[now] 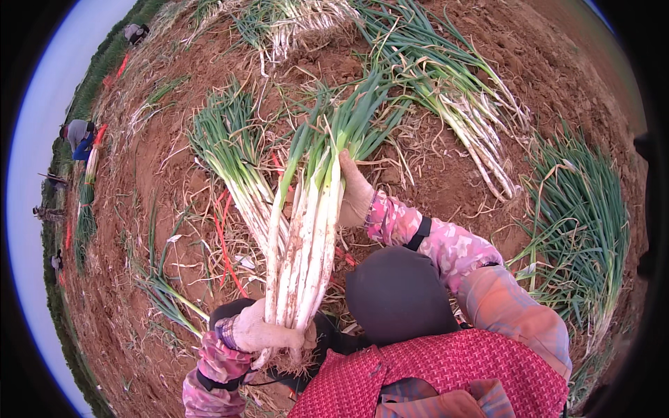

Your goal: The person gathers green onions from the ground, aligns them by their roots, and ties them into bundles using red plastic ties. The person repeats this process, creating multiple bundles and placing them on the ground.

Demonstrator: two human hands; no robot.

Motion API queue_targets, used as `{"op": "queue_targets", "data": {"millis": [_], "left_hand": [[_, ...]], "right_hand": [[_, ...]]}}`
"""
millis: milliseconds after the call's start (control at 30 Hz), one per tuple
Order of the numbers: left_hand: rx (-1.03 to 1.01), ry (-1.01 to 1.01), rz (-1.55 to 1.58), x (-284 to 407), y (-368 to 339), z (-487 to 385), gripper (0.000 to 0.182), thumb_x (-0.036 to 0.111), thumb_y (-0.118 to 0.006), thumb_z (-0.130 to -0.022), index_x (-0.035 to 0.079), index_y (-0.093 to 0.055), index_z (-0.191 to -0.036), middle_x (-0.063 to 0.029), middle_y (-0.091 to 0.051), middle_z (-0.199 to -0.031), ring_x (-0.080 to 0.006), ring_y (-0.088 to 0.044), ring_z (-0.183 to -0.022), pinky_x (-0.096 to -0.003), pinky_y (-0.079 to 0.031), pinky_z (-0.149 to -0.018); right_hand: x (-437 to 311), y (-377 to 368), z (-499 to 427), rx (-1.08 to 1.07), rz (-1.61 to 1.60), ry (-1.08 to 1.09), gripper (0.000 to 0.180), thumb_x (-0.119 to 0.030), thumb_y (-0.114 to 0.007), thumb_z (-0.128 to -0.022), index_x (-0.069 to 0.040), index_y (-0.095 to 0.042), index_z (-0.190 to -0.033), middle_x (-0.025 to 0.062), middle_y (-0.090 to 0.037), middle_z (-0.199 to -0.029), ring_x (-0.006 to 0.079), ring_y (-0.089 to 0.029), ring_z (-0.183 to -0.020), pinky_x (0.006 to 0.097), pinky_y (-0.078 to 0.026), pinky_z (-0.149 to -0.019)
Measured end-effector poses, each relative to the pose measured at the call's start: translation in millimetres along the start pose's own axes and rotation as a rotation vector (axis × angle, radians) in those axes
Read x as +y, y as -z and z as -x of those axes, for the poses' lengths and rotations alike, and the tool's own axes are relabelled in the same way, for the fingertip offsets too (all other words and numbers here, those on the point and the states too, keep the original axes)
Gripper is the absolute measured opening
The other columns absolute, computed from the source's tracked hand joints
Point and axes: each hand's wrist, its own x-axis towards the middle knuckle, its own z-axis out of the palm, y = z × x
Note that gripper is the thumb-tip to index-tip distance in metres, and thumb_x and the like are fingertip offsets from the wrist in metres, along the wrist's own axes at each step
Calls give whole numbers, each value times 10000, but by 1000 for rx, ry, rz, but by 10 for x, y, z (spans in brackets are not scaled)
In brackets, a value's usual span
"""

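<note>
A bunch of long green onions, white stalks with some soil on them, slants across the middle in front of me. My left hand, in a pale knit glove, is closed around the stalks just above the roots. My right hand, gloved too, grips the same bunch from the right side, where the white turns green. Another pile of green onions lies on the soil just behind and left of the bunch. Red ties lie on the ground beside it, partly under the stalks.
More green onions lie in piles at the top, upper right and far right. Loose onions are at the lower left. A tied bundle stands out farther left, near a bending person. Other people are in the distance.
</note>
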Motion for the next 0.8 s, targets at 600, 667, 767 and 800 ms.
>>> {"op": "queue_targets", "data": {"millis": [600,667,767,800], "left_hand": [[-312,-850,774,-213,157,-1269,611,211,-761,-857,-52,-547,-1365,-195,-708,-1008,-415,-745,-897,-579,-622,-853],[-261,-809,969,-213,343,-1702,524,259,-696,-952,-74,-568,-1336,-209,-715,-1036,-429,-749,-915,-556,-636,-811],[-79,-711,1047,-452,676,-2248,432,263,-615,-1042,-96,-607,-1282,-215,-728,-1024,-422,-753,-928,-526,-646,-782],[-29,-650,1082,-557,780,-2401,413,259,-618,-1040,-82,-618,-1272,-210,-734,-1010,-402,-753,-909,-526,-645,-793]], "right_hand": [[-644,-1516,-1257,206,1031,253,458,-393,-691,-1020,-27,-654,-1293,144,-748,-1134,271,-742,-990,492,-596,-940],[-606,-941,-974,450,1306,130,561,-494,-617,-1046,-77,-593,-1421,139,-699,-1293,306,-698,-1160,565,-509,-1084],[-41,-46,-294,948,1201,-196,668,-557,-602,-1037,-80,-546,-1501,205,-599,-1438,288,-587,-1314,509,-498,-1057],[208,169,-35,912,1188,-377,650,-526,-585,-1062,-51,-546,-1505,205,-584,-1459,274,-567,-1352,464,-507,-1082]]}}
